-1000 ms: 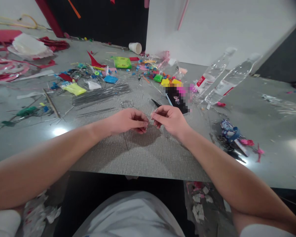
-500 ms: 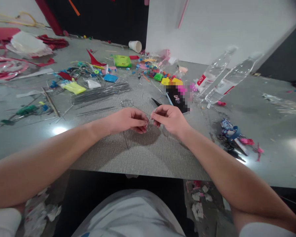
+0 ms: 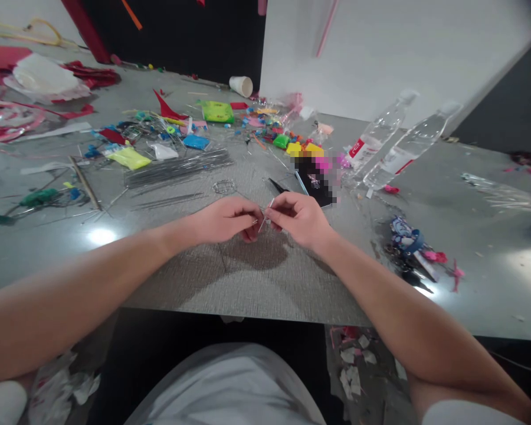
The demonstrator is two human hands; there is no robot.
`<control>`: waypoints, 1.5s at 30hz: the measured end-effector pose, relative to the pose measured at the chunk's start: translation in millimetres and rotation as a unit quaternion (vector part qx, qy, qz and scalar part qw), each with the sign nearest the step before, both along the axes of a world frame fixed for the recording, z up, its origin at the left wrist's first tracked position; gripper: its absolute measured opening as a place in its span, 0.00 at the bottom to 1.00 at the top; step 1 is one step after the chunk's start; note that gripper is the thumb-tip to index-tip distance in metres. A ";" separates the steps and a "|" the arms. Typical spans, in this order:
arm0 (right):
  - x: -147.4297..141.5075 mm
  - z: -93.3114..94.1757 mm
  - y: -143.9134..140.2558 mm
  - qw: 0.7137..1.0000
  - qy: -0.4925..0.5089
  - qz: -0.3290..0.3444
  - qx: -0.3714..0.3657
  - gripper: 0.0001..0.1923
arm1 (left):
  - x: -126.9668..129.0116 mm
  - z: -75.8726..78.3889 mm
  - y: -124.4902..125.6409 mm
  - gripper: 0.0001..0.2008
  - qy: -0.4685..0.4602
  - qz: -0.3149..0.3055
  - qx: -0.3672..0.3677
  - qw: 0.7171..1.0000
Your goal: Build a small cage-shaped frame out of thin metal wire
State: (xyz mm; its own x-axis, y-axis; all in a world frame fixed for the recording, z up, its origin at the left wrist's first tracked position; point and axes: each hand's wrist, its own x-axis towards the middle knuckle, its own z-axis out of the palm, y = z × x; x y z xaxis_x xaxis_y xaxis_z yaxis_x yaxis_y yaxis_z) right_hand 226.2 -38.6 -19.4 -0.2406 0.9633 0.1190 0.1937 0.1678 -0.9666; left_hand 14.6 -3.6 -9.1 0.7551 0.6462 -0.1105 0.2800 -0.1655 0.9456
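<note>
Both hands meet above the front middle of the table. My left hand point(image 3: 232, 219) is closed in a pinch on a thin metal wire point(image 3: 262, 223). From the other side my right hand point(image 3: 300, 219) pinches the same wire between thumb and fingers. The wire slants up to the right between the fingertips; its ends are partly hidden. Just beyond the hands lies a small bent-wire frame point(image 3: 223, 186). A dark-handled tool point(image 3: 276, 185), partly covered by my right hand, rests beside a phone point(image 3: 316, 182). Behind my left hand is a bundle of straight wires point(image 3: 181, 168).
Two plastic bottles point(image 3: 380, 130) point(image 3: 413, 147) stand at the right. Keys with a patterned pouch point(image 3: 405, 233) lie nearer. Coloured clay packets point(image 3: 218, 112) and scraps spread across the back, with a tipped white cup point(image 3: 241, 86). A wooden stick point(image 3: 86, 184) lies left.
The view has shifted slightly. My hands stay close together on the wire, and the fingers have changed position a little, with the wire now standing a bit more clearly between them.
</note>
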 end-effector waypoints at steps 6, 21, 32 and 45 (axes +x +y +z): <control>2.8 -5.3 0.7 0.999 -0.035 0.008 0.040 0.09 | -1.8 -4.1 0.7 0.14 0.018 -0.006 0.009 1.000; 1.4 -1.9 -2.9 0.999 -0.011 -0.016 0.048 0.09 | -1.8 -8.6 3.8 0.09 0.000 0.024 -0.089 0.996; 0.3 2.2 1.9 0.994 0.077 -0.070 -0.028 0.18 | -1.8 -9.9 3.2 0.12 -0.035 0.035 -0.080 0.996; -0.7 -1.0 2.2 0.990 0.089 -0.064 -0.088 0.18 | -3.1 -11.3 6.2 0.09 -0.007 0.009 -0.094 0.996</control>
State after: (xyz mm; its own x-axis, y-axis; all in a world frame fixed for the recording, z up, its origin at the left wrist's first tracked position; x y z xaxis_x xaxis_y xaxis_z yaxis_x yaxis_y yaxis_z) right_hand 225.6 -36.3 -20.4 -0.1051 0.9942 -0.0234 0.0273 -0.0206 -0.9994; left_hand 11.5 2.6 -20.4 0.7459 0.6286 -0.2202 0.2678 0.0196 0.9633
